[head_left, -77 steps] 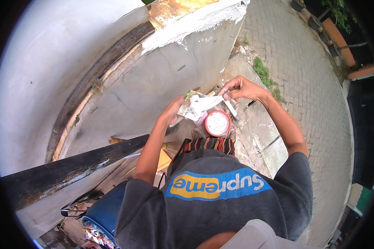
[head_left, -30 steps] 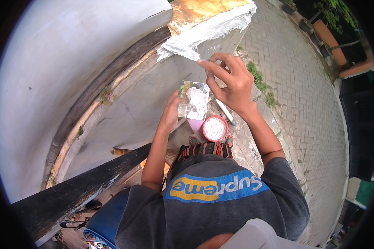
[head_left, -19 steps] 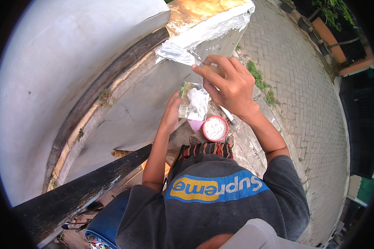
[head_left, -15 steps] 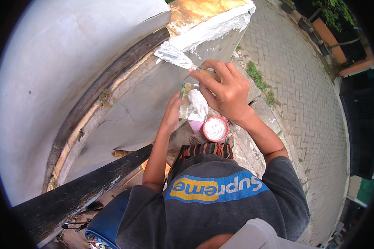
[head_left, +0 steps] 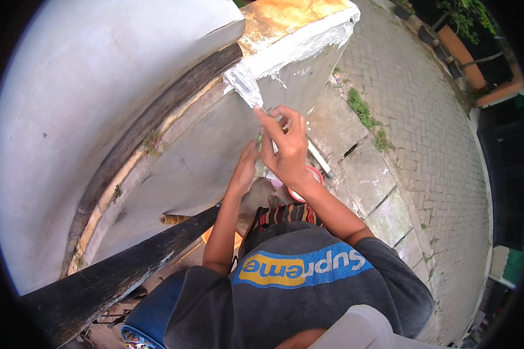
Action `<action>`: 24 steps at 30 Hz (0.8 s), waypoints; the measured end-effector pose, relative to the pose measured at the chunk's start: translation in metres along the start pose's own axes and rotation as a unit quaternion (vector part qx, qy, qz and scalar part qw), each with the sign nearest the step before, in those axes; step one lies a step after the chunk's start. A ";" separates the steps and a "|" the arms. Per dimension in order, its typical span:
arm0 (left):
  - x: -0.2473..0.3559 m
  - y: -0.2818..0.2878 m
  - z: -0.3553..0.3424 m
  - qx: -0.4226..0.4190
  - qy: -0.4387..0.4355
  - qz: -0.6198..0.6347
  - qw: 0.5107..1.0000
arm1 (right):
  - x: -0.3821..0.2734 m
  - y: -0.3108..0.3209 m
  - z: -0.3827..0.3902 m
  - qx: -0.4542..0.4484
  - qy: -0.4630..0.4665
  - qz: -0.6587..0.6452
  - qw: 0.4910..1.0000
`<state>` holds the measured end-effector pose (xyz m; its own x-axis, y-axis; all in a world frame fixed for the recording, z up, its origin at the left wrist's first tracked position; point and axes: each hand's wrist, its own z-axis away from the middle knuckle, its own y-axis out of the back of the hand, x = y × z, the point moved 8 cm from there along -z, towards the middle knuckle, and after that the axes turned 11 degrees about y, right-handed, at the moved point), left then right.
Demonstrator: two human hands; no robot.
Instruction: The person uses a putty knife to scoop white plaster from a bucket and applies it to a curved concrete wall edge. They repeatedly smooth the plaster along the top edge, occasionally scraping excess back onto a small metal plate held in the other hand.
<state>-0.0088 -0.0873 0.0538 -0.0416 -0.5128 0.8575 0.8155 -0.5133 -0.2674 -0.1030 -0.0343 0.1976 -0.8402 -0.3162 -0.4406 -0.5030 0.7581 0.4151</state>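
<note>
My right hand [head_left: 286, 148] is closed around a putty knife [head_left: 244, 86]. The knife's wide blade, smeared white, rests against the wall's edge at the left end of a band of white putty [head_left: 305, 46]. My left hand [head_left: 245, 168] sits just below and to the left, its fingers gripping a small flat board [head_left: 259, 140]. Only a sliver of that board shows; my right hand covers the rest and whatever lies on it. Beneath my right forearm a red tub [head_left: 317, 173] is partly hidden.
A grey wall [head_left: 204, 134] with a curved ledge runs along the left. A black beam [head_left: 128, 273] slants across the lower left, near a bamboo end [head_left: 172, 219]. Below stand concrete slabs [head_left: 355, 174] and a white pipe [head_left: 319, 158]. Paving [head_left: 419, 128] and grass tufts [head_left: 361, 109] lie right.
My right hand has drawn left and down, in front of the board. The knife blade has swung from nearly level to steeper, still at the putty's left end. My left hand stays about where it was.
</note>
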 end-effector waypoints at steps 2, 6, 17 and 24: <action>-0.010 0.007 -0.002 -0.010 0.028 0.011 0.999 | 0.001 0.001 0.002 -0.008 0.006 -0.001 1.000; -0.015 0.017 0.005 0.012 0.056 0.019 0.998 | 0.002 0.007 0.006 -0.028 0.011 0.002 1.000; -0.028 0.023 0.000 0.002 0.055 0.044 0.998 | 0.002 0.059 0.006 -0.036 0.026 0.028 0.999; -0.035 0.020 0.001 -0.003 0.071 0.064 0.995 | -0.011 0.066 -0.051 -0.132 0.123 0.106 0.978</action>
<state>0.0096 -0.0793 0.0191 -0.0185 -0.6665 0.7453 0.8162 -0.4406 -0.3737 -0.1372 -0.0097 0.2707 -0.9385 -0.3199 -0.1299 -0.3189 0.6589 0.6813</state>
